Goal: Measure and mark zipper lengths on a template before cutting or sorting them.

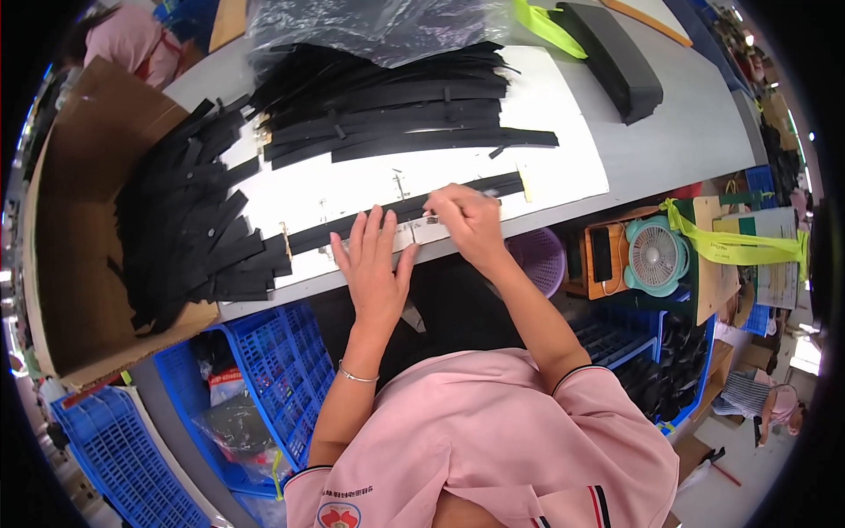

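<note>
A long black fabric strip [506,184] lies along the near side of a white board [563,158] on the table. Over its near edge is a narrow pale ruler-like piece [429,232]. My left hand [373,260] rests flat with fingers spread, pressing on the strip and the pale piece. My right hand [475,227] is closed in a pinch above the strip, to the right of the left hand. Whatever sits between its fingertips is too small to make out. Several more black strips [422,114] lie in a layered stack farther back on the board.
A heap of black strips [185,202] spills over a cardboard box [66,229] at left. Clear plastic [378,31] covers the far stack. At back right lies a black case [616,66]. Below the table are a purple basket [539,260], a fan [657,255] and blue crates [273,370].
</note>
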Demonstrator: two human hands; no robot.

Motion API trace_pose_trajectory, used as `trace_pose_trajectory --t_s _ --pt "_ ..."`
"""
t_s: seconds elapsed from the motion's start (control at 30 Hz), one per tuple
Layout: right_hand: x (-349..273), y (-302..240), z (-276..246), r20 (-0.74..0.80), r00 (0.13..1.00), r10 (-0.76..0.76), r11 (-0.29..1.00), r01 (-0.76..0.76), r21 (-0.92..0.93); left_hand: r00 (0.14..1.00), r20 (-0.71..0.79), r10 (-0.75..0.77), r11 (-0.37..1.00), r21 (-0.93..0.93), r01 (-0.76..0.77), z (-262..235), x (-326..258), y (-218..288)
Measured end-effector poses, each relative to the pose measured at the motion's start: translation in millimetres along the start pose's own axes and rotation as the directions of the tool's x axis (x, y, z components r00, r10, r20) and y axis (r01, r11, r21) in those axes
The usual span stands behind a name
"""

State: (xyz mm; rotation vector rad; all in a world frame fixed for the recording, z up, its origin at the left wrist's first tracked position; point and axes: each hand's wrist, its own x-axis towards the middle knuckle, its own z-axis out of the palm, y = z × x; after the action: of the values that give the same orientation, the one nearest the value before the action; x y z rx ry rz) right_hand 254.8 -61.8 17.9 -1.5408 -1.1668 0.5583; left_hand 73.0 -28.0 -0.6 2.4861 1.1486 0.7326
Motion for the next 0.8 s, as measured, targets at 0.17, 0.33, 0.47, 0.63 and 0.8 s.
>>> trace_pose_trajectory --t_s 0.17,0.33,0.47,0.63,0.8 --pt "-27 8 -43 -0.419 0.855 -0.307 0.867 0.069 -0.493 1.0 0.02 0.013 1.0 0.021 -0.014 -3 0 2" --pt "-52 9 -48 -0.263 0.89 -0.372 0.828 0.189 -0.529 0.999 0.031 0.008 1.0 0.027 -0.009 -2 2 2" --pt "-44 -4 -56 -0.148 0.892 -0.427 0.846 0.336 -0.414 0.999 0.036 -0.01 1.0 0.026 0.009 -1 1 2" --pt "10 8 -79 -0.225 0.969 0.103 0.994 -0.105 0.005 0.999 0.045 0.002 0.999 0.052 -0.004 -3 1 2" --pt "20 40 -75 -0.069 0.993 0.091 0.996 -0.09 0.02 0.999 0.05 -0.019 0.999 0.031 0.018 -2 2 2"
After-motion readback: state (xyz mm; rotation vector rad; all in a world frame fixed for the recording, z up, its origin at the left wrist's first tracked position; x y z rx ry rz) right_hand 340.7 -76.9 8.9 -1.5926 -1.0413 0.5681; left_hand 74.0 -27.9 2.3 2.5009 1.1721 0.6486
